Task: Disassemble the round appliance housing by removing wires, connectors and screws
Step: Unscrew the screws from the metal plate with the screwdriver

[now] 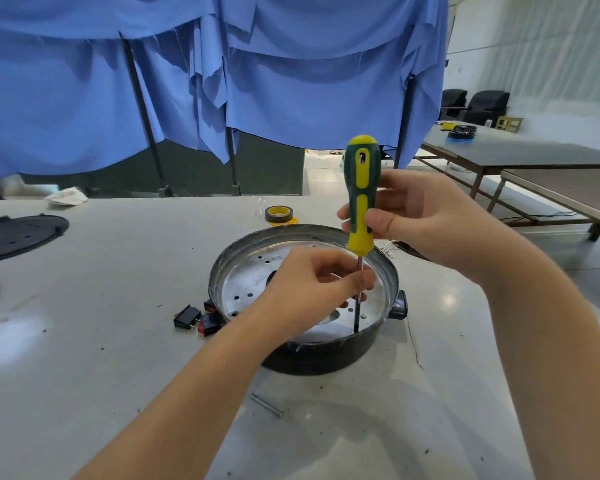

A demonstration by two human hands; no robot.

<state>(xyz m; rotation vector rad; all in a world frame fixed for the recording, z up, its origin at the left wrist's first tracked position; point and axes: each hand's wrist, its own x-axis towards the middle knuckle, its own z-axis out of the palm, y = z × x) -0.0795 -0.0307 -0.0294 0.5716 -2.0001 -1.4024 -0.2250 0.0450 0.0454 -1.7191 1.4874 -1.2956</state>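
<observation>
Grey table [118, 341] carries everything; blue cloth [291, 81] hangs behind its far edge; round housing [326, 355] sits mid-table, black outer wall, perforated metal plate [253, 282] inside; black perforated lid [18, 235] lies at the far left of the table; right hand [426, 216] has its grip curled round the green-yellow handle of the screwdriver [362, 202], holding it upright over the housing; left hand [312, 289] pinches the bare shaft between thumb and fingertips, low inside the rim; tip lands near the plate's near-right edge, exact contact not clear; roll of tape [279, 214] just beyond the housing; black rocker switches [196, 318] lie loose on the table, just left of the housing wall; one long screw [266, 405] on the table in front of the housing.
</observation>
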